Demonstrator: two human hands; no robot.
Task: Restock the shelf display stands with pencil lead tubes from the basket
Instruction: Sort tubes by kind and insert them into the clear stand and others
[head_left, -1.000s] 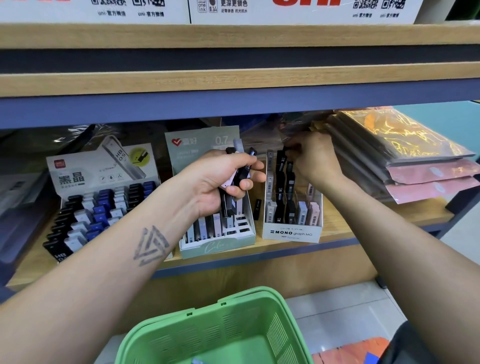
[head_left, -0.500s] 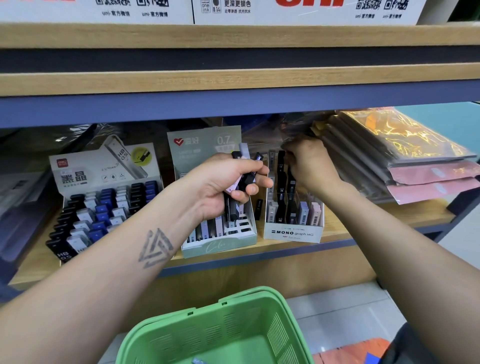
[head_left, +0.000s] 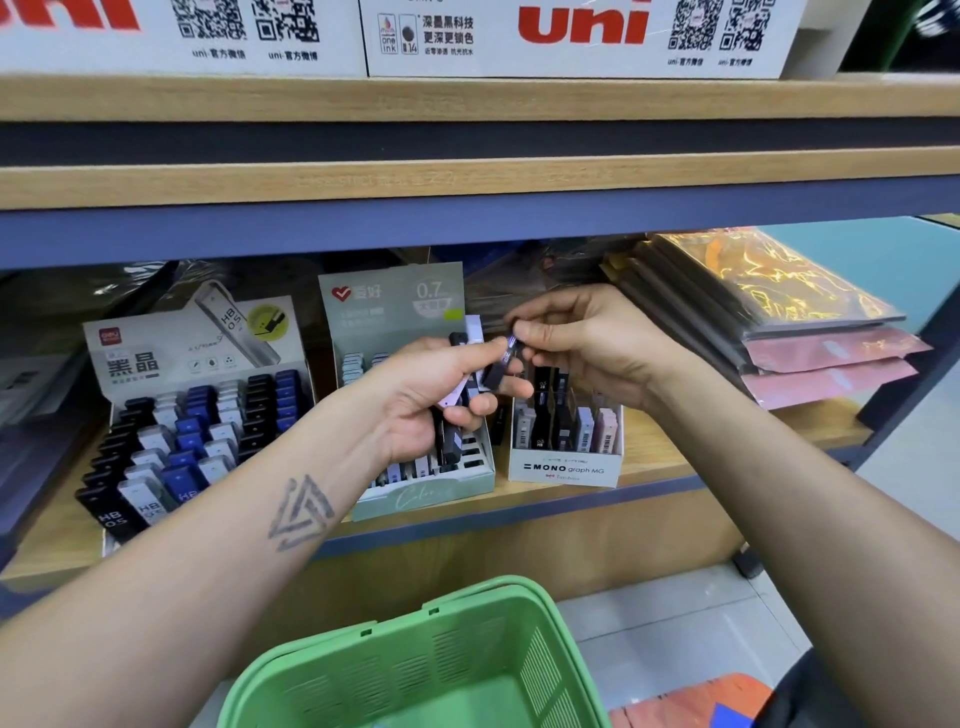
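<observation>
My left hand (head_left: 431, 395) grips a bunch of pencil lead tubes (head_left: 460, 415), black and pale ones, held in front of the green display stand (head_left: 423, 491). My right hand (head_left: 587, 338) pinches the top of one black tube (head_left: 503, 361) that sticks out of that bunch. Just right of the hands stands the white MONO graph MG stand (head_left: 565, 466) with several tubes upright in it. The green basket (head_left: 415, 660) hangs below the shelf, its inside mostly out of view.
A white stand of black, white and blue HB 0.5 tubes (head_left: 171, 441) fills the shelf's left. Stacked plastic-wrapped packs (head_left: 810, 332) lie at the right. The upper shelf edge (head_left: 467, 187) runs just above, carrying white uni boxes (head_left: 571, 36).
My right hand has come out of the back of the MONO stand and moved left to the bunch in my left hand, where it now pinches a black tube.
</observation>
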